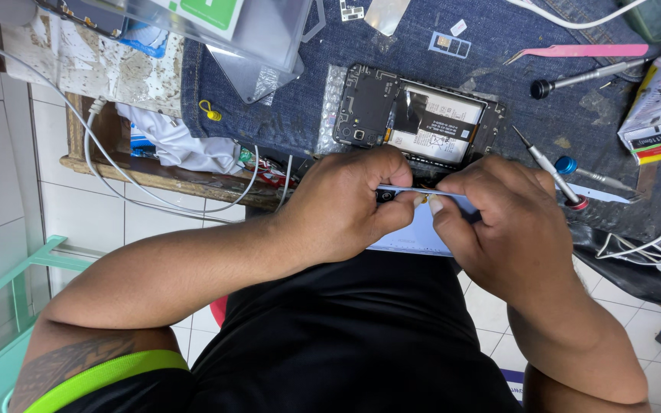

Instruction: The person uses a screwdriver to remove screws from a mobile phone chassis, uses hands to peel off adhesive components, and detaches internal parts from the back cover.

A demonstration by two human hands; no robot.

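Note:
My left hand and my right hand meet over my lap, both pinching a thin flat pale-blue panel held edge-on. A small black part shows between my fingertips at the panel's top edge. Just beyond my hands an opened phone lies on a denim cloth, its black inner frame and battery exposed.
A screwdriver lies right of the phone, a blue-capped tool beside it. Pink tweezers and a black-handled driver sit farther back. Clear plastic trays, white cables and a wooden shelf edge are at left.

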